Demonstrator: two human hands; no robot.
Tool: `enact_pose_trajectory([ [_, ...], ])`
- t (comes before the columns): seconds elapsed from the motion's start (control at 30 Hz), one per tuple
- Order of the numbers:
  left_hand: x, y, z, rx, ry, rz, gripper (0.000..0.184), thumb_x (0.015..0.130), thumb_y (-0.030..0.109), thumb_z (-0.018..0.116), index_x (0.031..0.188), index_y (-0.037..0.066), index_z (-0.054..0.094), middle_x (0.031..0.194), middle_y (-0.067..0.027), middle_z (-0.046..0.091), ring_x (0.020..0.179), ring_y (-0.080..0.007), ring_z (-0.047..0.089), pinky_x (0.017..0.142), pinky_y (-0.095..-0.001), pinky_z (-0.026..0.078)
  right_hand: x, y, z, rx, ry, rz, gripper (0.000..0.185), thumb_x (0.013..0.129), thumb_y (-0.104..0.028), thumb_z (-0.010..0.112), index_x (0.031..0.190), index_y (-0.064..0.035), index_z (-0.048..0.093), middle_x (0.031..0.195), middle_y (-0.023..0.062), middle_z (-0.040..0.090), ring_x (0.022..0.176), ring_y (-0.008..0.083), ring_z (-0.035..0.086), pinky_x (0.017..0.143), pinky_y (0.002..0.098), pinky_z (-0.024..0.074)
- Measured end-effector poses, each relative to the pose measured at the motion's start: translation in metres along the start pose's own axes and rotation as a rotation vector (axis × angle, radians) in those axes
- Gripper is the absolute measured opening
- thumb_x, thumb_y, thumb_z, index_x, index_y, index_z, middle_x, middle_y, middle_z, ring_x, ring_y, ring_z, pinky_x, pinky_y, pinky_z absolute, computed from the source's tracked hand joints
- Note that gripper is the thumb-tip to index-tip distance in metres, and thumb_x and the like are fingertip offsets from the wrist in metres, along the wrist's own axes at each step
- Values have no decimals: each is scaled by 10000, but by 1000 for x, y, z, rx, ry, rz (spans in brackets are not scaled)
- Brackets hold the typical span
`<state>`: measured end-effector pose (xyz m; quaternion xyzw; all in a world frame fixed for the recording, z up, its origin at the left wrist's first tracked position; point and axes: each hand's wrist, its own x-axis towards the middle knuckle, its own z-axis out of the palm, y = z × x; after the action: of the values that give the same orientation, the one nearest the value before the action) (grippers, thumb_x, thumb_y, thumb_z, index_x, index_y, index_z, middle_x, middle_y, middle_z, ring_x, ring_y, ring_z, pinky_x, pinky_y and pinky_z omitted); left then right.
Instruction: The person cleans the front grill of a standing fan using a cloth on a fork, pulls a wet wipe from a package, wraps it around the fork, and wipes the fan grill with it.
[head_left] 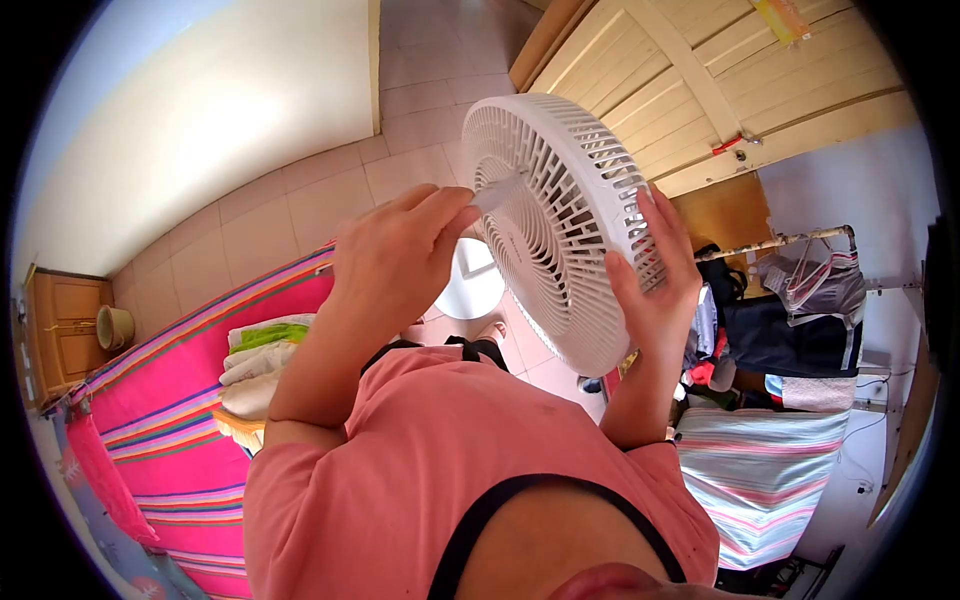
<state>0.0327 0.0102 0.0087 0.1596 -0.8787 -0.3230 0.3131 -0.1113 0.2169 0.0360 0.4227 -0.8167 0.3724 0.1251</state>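
A white round fan head (550, 230) with a slatted grille is tilted in front of my chest. My right hand (660, 260) grips its rim on the right side, thumb on the grille and fingers round the outer edge. At the left of the grille my left hand (420, 235) is closed, thumb and fingers pinched on a pale, whitish thing that lies against the grille and is too blurred to name. Below the fan, a white round base (470, 280) shows between my left hand and the fan.
A bed with a pink striped cover (180, 400) and folded clothes (262, 365) is at the left. Wooden doors (690, 90) stand at the upper right. Hanging clothes (790, 335) and a striped cloth (760, 470) are at the right.
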Motion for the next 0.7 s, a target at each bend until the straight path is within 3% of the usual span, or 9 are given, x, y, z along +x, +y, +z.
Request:
enact_pose_trajectory([
  [0.7,51,-1,43,-65,-119,185,174,920,236,530,862,92,609,812,-86,645,698,-323,617,576,-435,462,1,-4,0,-54,-13,-56,646,629,-102,779,1247,-61,595,1298,211,533,1148,350,559,939,406,459],
])
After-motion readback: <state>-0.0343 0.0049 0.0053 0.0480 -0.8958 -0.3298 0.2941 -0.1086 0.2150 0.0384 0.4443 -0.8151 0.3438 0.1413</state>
